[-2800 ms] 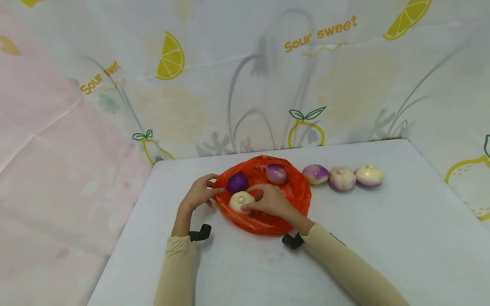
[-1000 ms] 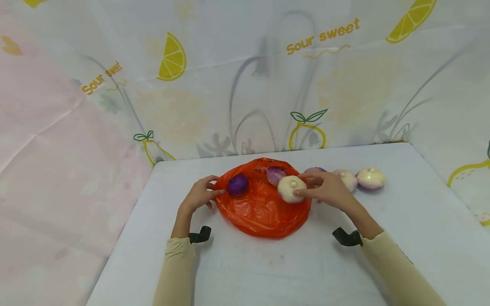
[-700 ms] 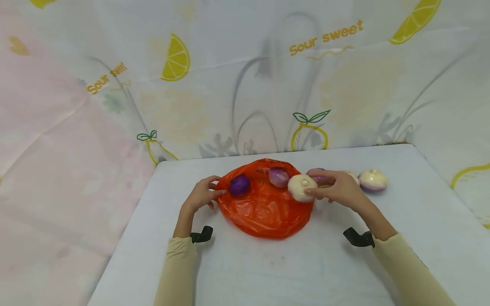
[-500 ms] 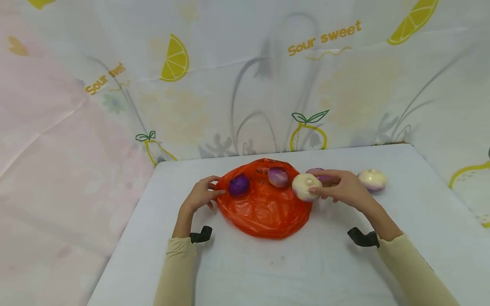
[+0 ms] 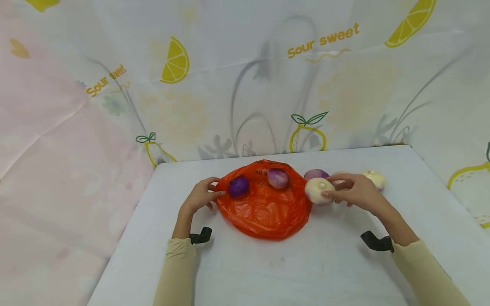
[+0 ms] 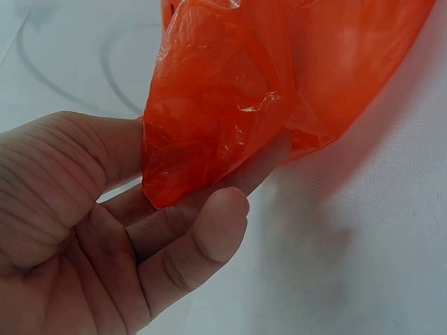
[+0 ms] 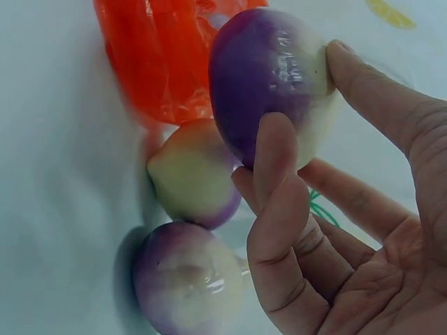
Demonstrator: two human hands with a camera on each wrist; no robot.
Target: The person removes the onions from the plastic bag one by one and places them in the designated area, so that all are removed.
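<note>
A pale fabric backdrop printed with yellow lemons and "Sour sweet" lettering (image 5: 245, 89) hangs behind a flat white surface (image 5: 245, 276). On the surface lies a thin, crinkled, red-orange plastic bag (image 5: 264, 212), its mouth spread wide.

Of the two hands, the right hand (image 5: 357, 193) has travelled farthest: 2.8 seconds ago it was reaching into the bag, and now it is out past the bag's right side. Its thumb and fingers pinch a glossy, round, cream-and-purple turnip (image 5: 320, 191), which sat inside the bag then and now hangs at the right rim. The left hand (image 5: 200, 195) is where it was, pinching the bag's left edge.

Two smaller shapes remain in the bag, well apart: a deep purple round vegetable (image 5: 239, 186) and a pale violet, shiny turnip (image 5: 278, 178). Right of the bag, a violet-and-white turnip (image 5: 316, 173) sits just behind the held one; a cream turnip with a purple underside (image 5: 375, 180) lies farther right, and the one between is mostly hidden by the right hand.

The left wrist view shows the bag's edge folded between thumb and fingers. Only the right wrist view reveals the held turnip's broad purple side, raised above two touching turnips.
</note>
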